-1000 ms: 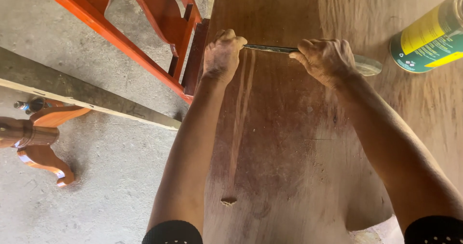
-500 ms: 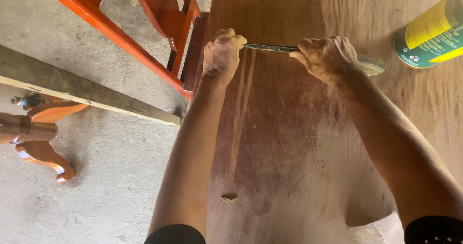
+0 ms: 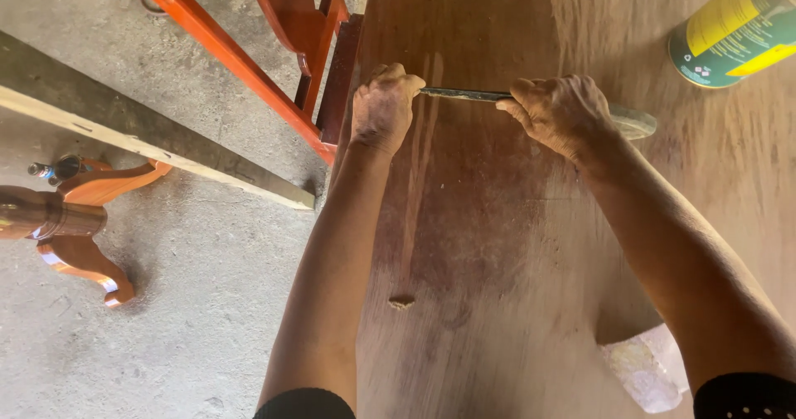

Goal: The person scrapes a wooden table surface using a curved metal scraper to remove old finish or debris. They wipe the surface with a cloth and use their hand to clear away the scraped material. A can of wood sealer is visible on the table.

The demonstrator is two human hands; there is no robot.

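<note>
Two hands, head view: left hand [image 3: 383, 108] and right hand [image 3: 560, 114], set apart, each clamped on one end of a flat metal scraper blade [image 3: 464, 95] lying crosswise on the brown wooden board [image 3: 481, 245]. Yellow-green can [image 3: 734, 29] at upper right; orange chair frame [image 3: 249, 46] beside the board; plank [image 3: 141, 129] on the concrete floor [image 3: 166, 303].

Bare forearms — black sleeves, the right one dotted — dusty hands [image 3: 385, 108].

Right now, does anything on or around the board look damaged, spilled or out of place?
The wooden board is patchy: a darker reddish area, pale streaks below the blade held between left hand and right hand, and a small chip or knot. The yellow-green can stands unspilled.
</note>
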